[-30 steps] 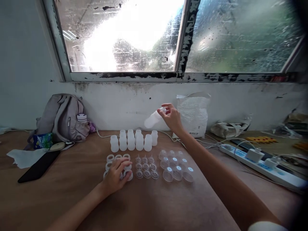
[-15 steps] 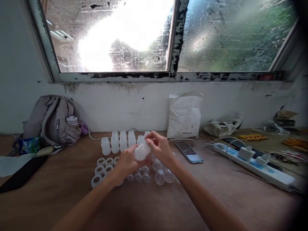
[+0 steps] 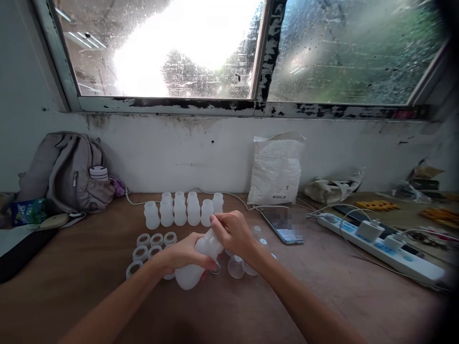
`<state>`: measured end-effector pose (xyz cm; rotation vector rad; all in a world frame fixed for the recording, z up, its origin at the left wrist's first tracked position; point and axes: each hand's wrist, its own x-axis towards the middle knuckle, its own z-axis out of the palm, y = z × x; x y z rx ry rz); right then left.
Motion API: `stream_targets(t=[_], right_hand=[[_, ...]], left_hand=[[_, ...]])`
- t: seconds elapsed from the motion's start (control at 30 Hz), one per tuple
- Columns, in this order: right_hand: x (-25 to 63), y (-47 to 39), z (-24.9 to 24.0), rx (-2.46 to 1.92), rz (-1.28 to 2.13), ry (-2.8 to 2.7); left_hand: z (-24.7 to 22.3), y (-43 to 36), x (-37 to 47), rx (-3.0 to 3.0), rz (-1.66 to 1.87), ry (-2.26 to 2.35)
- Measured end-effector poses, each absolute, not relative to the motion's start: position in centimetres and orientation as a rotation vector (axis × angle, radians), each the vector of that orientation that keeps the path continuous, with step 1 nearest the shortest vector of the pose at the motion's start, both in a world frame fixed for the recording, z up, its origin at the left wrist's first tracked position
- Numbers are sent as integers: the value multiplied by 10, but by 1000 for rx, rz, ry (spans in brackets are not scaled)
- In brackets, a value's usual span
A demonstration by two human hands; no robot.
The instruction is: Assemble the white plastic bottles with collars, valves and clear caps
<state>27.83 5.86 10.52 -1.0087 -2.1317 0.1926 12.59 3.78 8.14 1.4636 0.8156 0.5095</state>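
Observation:
My left hand (image 3: 182, 254) is wrapped around a frosted white plastic baby bottle (image 3: 188, 277), which is tilted with its top toward the upper right. At that top end, the fingers of my right hand (image 3: 234, 234) are closed around a translucent bottle ring (image 3: 214, 242); what sits inside their grip is partly hidden. Several frosted bottles (image 3: 167, 210) stand upright in rows behind the hands. Loose rings (image 3: 140, 253) lie in rows to the left, partly covered by my left forearm. Clear domed caps (image 3: 235, 267) are grouped beneath and beside my right wrist.
A phone (image 3: 285, 227) lies right of the bottles, and a white plastic bag (image 3: 276, 169) leans on the wall. A power strip (image 3: 383, 251) with plugs and cables runs along the right. A grey backpack (image 3: 68, 172) and a black strip (image 3: 28, 255) are at the left.
The bottle has come down and nearer to me, and its lower body now shows below my left hand. My right hand has moved down slightly with fingers curled tighter. The view has shifted a little.

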Motion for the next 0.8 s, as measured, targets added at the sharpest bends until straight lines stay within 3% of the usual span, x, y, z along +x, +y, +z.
stream_targets(t=[0.33,0.43,0.57,0.7,0.8], right_hand=[[277,37,109,-571,378,-2187],[278,38,110,-591,399,-2147],[280,55,109,-922,313,-2042],[278,75,98,-1416,179,-2124],[276,80,90,-1540,231,-2223]], left_hand=[[26,21,136,851,181,199],[32,20,137,894,209,205],[64,30,129,1174,451,531],[79,36,123,1884,636,1157],[79,34,118,2398,621,1617]])
